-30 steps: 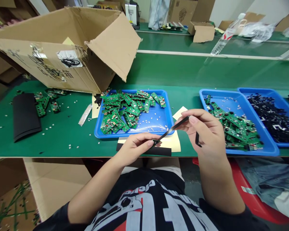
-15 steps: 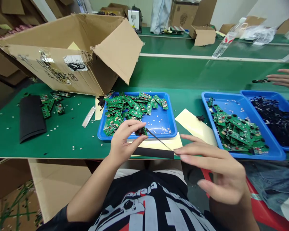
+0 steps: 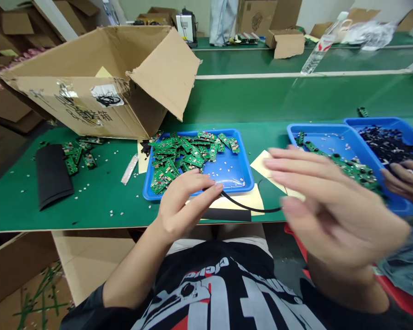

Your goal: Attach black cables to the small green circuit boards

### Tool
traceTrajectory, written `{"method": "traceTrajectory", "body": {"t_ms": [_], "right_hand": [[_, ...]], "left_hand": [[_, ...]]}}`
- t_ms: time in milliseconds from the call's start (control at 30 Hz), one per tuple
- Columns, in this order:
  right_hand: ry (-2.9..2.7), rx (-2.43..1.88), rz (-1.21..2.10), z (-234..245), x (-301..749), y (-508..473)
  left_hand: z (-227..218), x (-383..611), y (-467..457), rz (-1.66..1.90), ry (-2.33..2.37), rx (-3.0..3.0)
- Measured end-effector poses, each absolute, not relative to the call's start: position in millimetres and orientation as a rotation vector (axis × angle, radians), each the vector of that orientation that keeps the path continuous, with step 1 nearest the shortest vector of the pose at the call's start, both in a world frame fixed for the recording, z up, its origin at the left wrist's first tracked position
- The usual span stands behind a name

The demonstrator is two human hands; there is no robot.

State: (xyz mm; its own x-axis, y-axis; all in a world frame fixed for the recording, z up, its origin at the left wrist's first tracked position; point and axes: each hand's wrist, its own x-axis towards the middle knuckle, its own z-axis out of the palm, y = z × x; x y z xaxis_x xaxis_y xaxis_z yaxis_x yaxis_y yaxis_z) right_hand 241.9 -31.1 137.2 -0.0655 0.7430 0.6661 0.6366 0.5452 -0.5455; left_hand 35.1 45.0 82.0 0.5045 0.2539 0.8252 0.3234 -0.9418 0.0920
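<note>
Closest to us, low and to the right of the first blue tray (image 3: 223,170), the right hand (image 3: 340,201) shows blurred, fingers stretched out and thumb apart from them. We note a thin black strip (image 3: 253,210) in front of that tray, bowing downward, its long axis roughly along the tray's near edge. One end sits in the left hand (image 3: 181,201), which covers the tray's near left part and pinches between thumb and fingers; the strip runs off to its right. The free end reaches the right thumb; we cannot tell whether they touch. What else the left hand may hide, we cannot see.

Containers next. The first tray holds green circuit boards (image 3: 191,160) heaped toward its far and left sides, with pale crumbs on the bare floor. Right of it, a second blue tray (image 3: 316,128) carries more boards, partly behind the right hand. Further right, a third blue tray (image 3: 375,121) holds small black pieces (image 3: 392,141); a co-worker's hand (image 3: 406,181) is at it. Beyond the first tray, to the left, an open cardboard box (image 3: 75,110) stands on the green counter (image 3: 268,137).
</note>
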Motion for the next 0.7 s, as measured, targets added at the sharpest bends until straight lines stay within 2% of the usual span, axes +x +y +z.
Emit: {"method": "traceTrajectory", "body": {"t_ms": [100,300,500,700], "right_hand": [[-1.881,-1.229,0.297,134,228,-22],[-1.617,-1.227,1.04,112,216,-11],[-1.266,-1.085,1.324,103,212,-10],[-1.135,-1.002,1.423,97,210,-5]], "left_hand": [[81,37,44,-1.412,-0.481,-2.591],[82,40,44,-1.512,-0.502,-2.405],[80,42,40,-1.627,-0.611,-2.37],[79,44,39,-1.72,-0.632,-2.415]]}}
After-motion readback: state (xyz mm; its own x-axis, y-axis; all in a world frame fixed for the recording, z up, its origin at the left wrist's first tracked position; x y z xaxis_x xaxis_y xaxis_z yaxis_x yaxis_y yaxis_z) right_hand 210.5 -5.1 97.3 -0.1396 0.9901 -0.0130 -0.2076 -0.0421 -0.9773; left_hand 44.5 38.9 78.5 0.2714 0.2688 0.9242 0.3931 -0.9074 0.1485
